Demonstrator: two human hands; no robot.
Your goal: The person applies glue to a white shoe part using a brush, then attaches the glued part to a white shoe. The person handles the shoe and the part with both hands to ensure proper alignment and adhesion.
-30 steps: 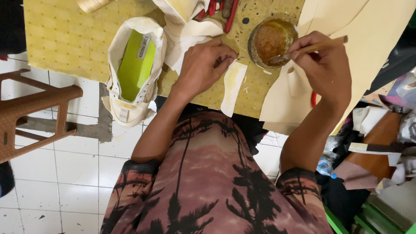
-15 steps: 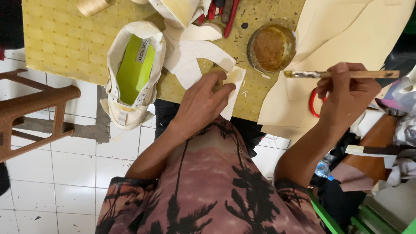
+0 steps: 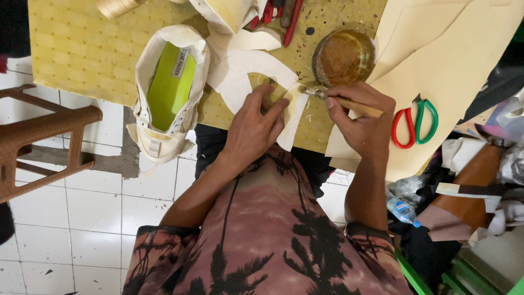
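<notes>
Left hand (image 3: 254, 131) flat on the white strip (image 3: 292, 117), fingers spread, pinning it to the table (image 3: 82, 49) near the front edge; strip hangs slightly over that edge. Left grip open, not clasping anything, just pressing down

Right hand (image 3: 360, 117) has its grip closed around a wooden-handled brush (image 3: 341, 101), held like a pen. I see the bristle end touching the strip's upper end, just beside the left fingertips

Glue tin (image 3: 344, 54) with brown contents sits just behind the brush, close to the right hand

White shoe (image 3: 169, 87) with green insole lies left of the left hand, toe overhanging the table edge. White cut pieces (image 3: 245, 68) between shoe and strip. Red and green scissors (image 3: 414, 121) on the cream sheet (image 3: 464, 49), right of the right hand. Brown stool (image 3: 38, 142) on the floor at far left
</notes>
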